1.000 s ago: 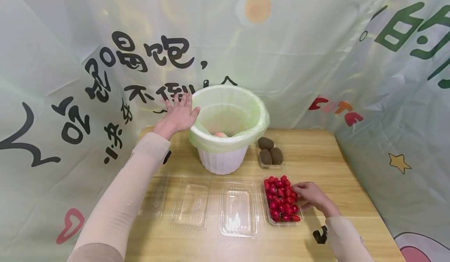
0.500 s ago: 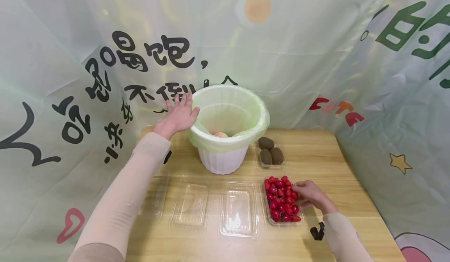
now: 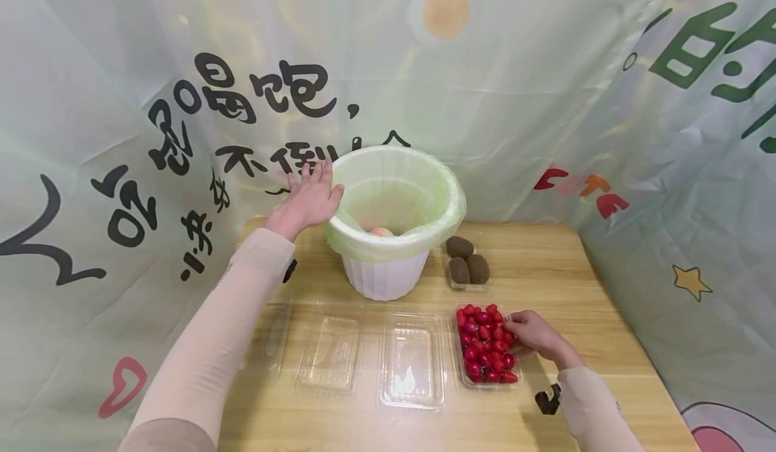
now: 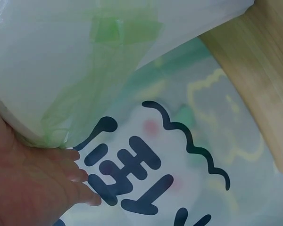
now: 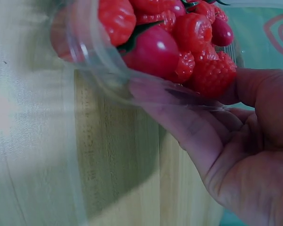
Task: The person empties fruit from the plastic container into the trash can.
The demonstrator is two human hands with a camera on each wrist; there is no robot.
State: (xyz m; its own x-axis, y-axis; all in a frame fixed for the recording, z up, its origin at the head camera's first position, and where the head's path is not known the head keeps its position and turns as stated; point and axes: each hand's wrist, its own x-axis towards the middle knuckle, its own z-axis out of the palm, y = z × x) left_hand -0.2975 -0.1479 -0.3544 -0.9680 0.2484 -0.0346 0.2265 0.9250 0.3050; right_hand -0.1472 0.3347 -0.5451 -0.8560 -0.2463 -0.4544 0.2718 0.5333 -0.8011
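In the head view my left hand (image 3: 309, 196), fingers straight, rests against the left rim of a white bucket (image 3: 384, 278) lined with a pale green bag. Inside the bucket a pinkish round fruit (image 3: 382, 232) shows, its kind unclear. My right hand (image 3: 538, 337) grips the right side of a clear plastic container (image 3: 485, 385) holding red raspberries (image 5: 193, 33) and smooth round red fruits (image 5: 153, 52). The right wrist view shows fingers (image 5: 179, 122) beneath the container and the thumb at its side. The left hand's fingers (image 4: 85, 190) extend past the bucket rim in the left wrist view.
Behind the red fruit, several kiwifruit (image 3: 467, 260) sit in another clear container. Clear containers (image 3: 412, 361) (image 3: 329, 354) stand in a row to the left, one partly behind the left arm. Printed cloth (image 3: 515, 102) surrounds the wooden table (image 3: 545, 256).
My right hand has shifted slightly left, its lower fingers tucking closer under the container. The left hand stays at the bucket rim.
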